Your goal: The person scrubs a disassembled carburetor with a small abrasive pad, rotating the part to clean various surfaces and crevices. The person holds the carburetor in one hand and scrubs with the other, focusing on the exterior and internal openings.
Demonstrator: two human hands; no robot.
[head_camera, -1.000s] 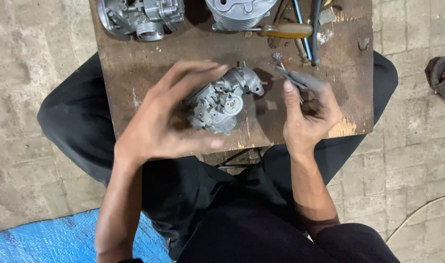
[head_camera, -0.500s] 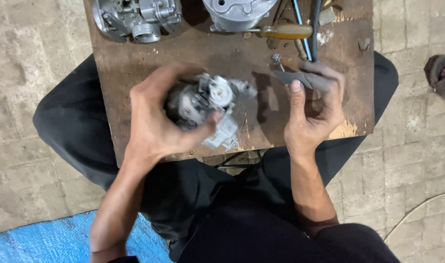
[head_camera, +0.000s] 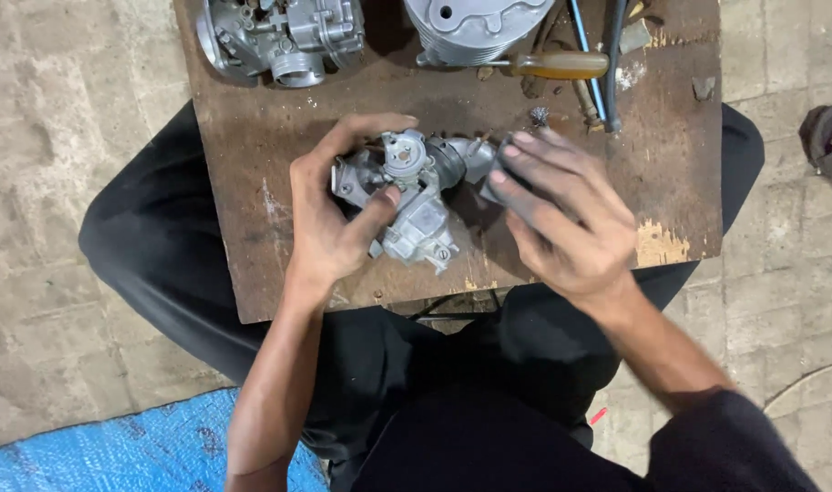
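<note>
Left hand [head_camera: 338, 219] clamped around grey metal carburetor [head_camera: 414, 196] above wooden board [head_camera: 252, 164], right hand [head_camera: 561, 219] with spread fingers touching its end.

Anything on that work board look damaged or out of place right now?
The wooden board is worn: its front right edge is chipped to pale raw wood and the top is stained. The carburetor sits gripped in the left hand, nothing spilled.

left hand [head_camera: 329, 219] grips grey metal carburetor [head_camera: 407, 196] above brown wooden board [head_camera: 252, 137]. right hand [head_camera: 561, 214] flat, fingers touching its right end. second carburetor [head_camera: 284, 35], grey cylinder [head_camera: 475, 25], wooden-handled screwdriver [head_camera: 557, 65] along far edge.
</note>
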